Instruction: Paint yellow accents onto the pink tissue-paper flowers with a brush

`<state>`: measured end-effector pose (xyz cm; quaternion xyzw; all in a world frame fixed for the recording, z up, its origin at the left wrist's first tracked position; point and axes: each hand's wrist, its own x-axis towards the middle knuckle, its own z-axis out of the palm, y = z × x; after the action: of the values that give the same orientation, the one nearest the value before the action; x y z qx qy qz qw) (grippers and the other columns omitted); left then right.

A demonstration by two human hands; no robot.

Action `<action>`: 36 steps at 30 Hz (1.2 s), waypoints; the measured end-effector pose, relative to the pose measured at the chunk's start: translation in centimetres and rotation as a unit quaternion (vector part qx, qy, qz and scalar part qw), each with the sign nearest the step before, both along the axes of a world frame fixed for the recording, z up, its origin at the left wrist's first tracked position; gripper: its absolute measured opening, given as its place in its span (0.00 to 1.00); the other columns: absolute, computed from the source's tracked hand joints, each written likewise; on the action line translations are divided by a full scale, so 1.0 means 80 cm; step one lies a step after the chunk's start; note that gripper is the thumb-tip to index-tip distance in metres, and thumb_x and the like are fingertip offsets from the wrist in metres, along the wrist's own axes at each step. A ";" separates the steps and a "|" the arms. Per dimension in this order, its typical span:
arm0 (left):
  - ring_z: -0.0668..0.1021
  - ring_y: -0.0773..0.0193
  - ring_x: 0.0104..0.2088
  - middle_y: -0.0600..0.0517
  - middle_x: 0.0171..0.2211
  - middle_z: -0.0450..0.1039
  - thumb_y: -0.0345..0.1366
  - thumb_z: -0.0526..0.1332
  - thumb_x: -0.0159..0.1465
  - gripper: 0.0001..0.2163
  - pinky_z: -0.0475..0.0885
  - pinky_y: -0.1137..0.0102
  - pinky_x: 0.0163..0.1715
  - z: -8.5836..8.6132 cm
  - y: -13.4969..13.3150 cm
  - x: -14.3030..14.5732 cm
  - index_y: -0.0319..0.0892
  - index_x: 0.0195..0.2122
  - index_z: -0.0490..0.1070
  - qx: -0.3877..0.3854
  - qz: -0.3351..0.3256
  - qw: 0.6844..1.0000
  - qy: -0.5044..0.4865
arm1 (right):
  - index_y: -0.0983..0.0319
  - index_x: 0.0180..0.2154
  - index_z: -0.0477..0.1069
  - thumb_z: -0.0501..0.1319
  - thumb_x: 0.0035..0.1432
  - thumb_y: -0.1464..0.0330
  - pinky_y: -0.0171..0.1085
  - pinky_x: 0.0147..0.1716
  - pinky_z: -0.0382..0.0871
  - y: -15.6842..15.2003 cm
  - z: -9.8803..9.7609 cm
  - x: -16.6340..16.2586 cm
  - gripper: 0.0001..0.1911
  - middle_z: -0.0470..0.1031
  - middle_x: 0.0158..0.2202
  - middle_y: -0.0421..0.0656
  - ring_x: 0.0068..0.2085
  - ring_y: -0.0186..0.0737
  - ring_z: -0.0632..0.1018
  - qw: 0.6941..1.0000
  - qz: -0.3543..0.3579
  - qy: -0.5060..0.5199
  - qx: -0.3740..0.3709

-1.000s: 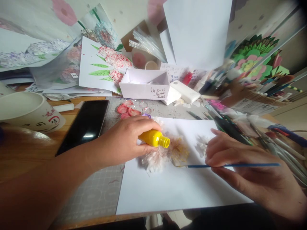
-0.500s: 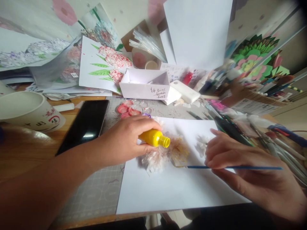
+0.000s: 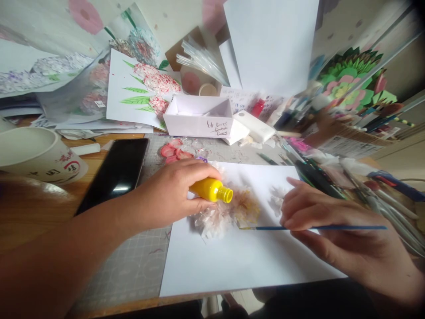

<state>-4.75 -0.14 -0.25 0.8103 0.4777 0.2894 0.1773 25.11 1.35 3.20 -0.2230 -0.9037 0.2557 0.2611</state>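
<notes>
We see the left hand [image 3: 172, 195] gripping an uncapped yellow paint bottle [image 3: 212, 189] over a tissue-paper flower [image 3: 229, 212] on the white sheet [image 3: 232, 261]. The right hand [image 3: 332, 230] pinches a thin blue paintbrush [image 3: 315, 228], its tip touching the flower's yellowed edge. A black phone [image 3: 116, 170] lies near a white mug [image 3: 36, 155].

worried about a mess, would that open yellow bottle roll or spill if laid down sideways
Probably rolls: the yellow bottle looks round, and the left hand holds it nearly sideways. It may leak, since its mouth shows no cap and points over the paper flowers on the white sheet. Small, so likely light.
</notes>
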 end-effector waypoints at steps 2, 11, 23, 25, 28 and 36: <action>0.77 0.63 0.39 0.55 0.38 0.78 0.29 0.72 0.54 0.13 0.68 0.71 0.42 0.000 0.000 0.000 0.43 0.40 0.74 -0.001 0.000 1.000 0.000 | 0.55 0.41 0.74 0.64 0.57 0.76 0.42 0.62 0.61 0.000 -0.001 -0.003 0.12 0.80 0.33 0.35 0.39 0.35 0.82 1.000 -0.001 0.004 -0.004; 0.78 0.65 0.38 0.57 0.37 0.78 0.28 0.71 0.54 0.13 0.68 0.72 0.41 0.001 -0.002 0.000 0.43 0.39 0.74 0.002 -0.008 1.000 -0.005 | 0.56 0.40 0.74 0.64 0.58 0.75 0.38 0.62 0.60 0.001 -0.001 -0.011 0.10 0.81 0.34 0.36 0.39 0.33 0.82 0.999 -0.019 0.001 0.029; 0.78 0.65 0.40 0.57 0.39 0.79 0.28 0.72 0.54 0.14 0.68 0.72 0.42 0.001 -0.002 0.000 0.44 0.40 0.74 0.003 0.000 1.000 -0.001 | 0.54 0.39 0.76 0.66 0.57 0.73 0.42 0.60 0.65 0.000 -0.001 -0.012 0.09 0.82 0.33 0.36 0.37 0.37 0.83 0.998 -0.036 0.034 0.027; 0.78 0.64 0.40 0.57 0.39 0.79 0.28 0.72 0.54 0.14 0.68 0.72 0.43 0.001 -0.002 0.000 0.44 0.40 0.74 0.001 0.001 1.000 0.002 | 0.54 0.39 0.76 0.66 0.56 0.73 0.44 0.59 0.66 0.000 -0.001 -0.012 0.09 0.82 0.32 0.36 0.36 0.38 0.83 0.999 -0.035 0.029 0.028; 0.78 0.64 0.40 0.57 0.38 0.78 0.28 0.72 0.54 0.14 0.68 0.72 0.43 0.001 -0.002 0.000 0.44 0.39 0.73 0.000 -0.001 1.000 0.001 | 0.53 0.39 0.77 0.66 0.55 0.74 0.45 0.58 0.67 -0.001 0.000 -0.013 0.11 0.82 0.32 0.36 0.36 0.38 0.83 0.998 -0.041 0.026 0.029; 0.78 0.63 0.41 0.56 0.39 0.78 0.28 0.71 0.54 0.14 0.68 0.71 0.44 0.003 -0.001 0.001 0.45 0.40 0.73 -0.008 -0.003 1.000 0.001 | 0.54 0.39 0.76 0.66 0.56 0.74 0.43 0.60 0.65 -0.001 0.000 -0.012 0.11 0.82 0.34 0.36 0.37 0.37 0.82 0.999 -0.030 0.021 0.027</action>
<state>-4.68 -0.19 -0.04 0.8106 0.4776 0.2847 0.1840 24.16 1.29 3.20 -0.2370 -0.8977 0.2278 0.2935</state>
